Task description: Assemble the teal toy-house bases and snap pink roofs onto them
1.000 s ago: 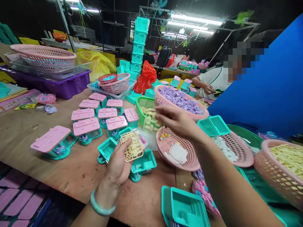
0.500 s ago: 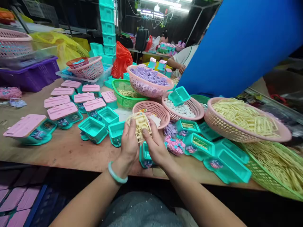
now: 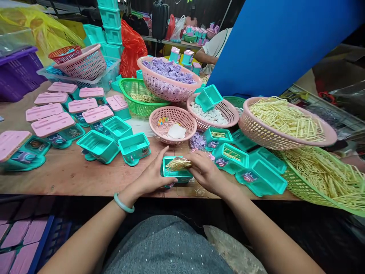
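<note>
At the table's near edge stands an open teal toy box (image 3: 174, 174). My left hand (image 3: 151, 175) grips its left side. My right hand (image 3: 203, 171) holds cream plastic part frames (image 3: 178, 164) flat over the box's opening. A mint bangle (image 3: 123, 203) sits on my left wrist. Other open teal boxes (image 3: 134, 146) stand just to the left, and more lie to the right (image 3: 258, 179).
Pink baskets hold cream frames (image 3: 285, 121), white bits (image 3: 212, 114), lilac pieces (image 3: 168, 76) and small items (image 3: 172, 123); a green basket (image 3: 322, 179) sits at the right. Pink-lidded toys (image 3: 54, 123) fill the left. A blue board (image 3: 273, 42) rises behind, with a person's arm beyond it.
My head tilted down. Both hands came down from chest height to the teal box at the table's edge, and the cream frames went from upright to flat over it.
</note>
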### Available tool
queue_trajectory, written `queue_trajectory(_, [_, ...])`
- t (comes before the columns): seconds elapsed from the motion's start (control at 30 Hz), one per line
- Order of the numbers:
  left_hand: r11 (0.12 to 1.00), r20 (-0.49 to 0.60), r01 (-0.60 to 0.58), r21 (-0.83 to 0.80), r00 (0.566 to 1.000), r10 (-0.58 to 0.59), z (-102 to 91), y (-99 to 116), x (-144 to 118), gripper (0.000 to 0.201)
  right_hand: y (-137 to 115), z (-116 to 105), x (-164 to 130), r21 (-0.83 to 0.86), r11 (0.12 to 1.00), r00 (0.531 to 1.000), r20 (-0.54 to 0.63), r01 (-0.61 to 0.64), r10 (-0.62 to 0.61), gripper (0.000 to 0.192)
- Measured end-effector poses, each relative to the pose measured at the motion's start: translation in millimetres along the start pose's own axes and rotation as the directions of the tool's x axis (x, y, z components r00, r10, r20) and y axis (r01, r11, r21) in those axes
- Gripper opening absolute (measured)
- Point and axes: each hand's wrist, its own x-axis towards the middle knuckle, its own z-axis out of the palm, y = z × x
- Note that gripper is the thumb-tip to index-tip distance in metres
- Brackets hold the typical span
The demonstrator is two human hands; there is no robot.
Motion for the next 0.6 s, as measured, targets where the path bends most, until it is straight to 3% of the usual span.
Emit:
queue_trajectory(0.1, [0.999, -0.066, 0.01, -0.035, 0.998, -0.012, -0.6, -1.7, -1.6, 0.101, -4.1, 16.6, 3.4, -0.212, 0.975, 0.998, 0.047, 0.06, -0.051, 0.028])
queue_trajectory(0.2, [1.0, -0.061, 0.01, 0.016, 0.998, -0.009, -3.1, 0.3, -1.0, 0.101, -11.3, 22.6, 8.6, -0.336, 0.942, 0.992, 0.121, 0.005, 0.038, 0.032])
queue_trajectory(0.33, [0.999, -0.056, 0.021, 0.036, 0.998, -0.019, -5.3, 2.0, -1.3, 0.094, -21.4, 10.1, 11.1, -0.251, 0.966, 0.961, 0.248, -0.062, 0.126, 0.042])
queue_trajectory(0.4, [0.999, -0.056, 0.036, 0.036, 0.998, -0.034, -5.8, 3.3, -1.4, 0.089, -25.0, 4.2, 11.0, -0.137, 0.988, 0.969, 0.222, -0.076, 0.105, 0.048])
queue_trajectory(0.47, [0.998, -0.058, 0.044, 0.042, 0.997, -0.041, -6.2, 4.8, -1.0, 0.087, -26.7, 5.9, 11.4, -0.122, 0.99, 0.989, 0.124, -0.069, 0.084, 0.043])
queue_trajectory(0.6, [0.995, -0.076, 0.063, 0.071, 0.995, -0.057, -7.3, 4.9, -1.1, 0.091, -26.2, 26.1, 16.0, -0.354, 0.934, 0.998, 0.05, 0.046, -0.031, 0.015])
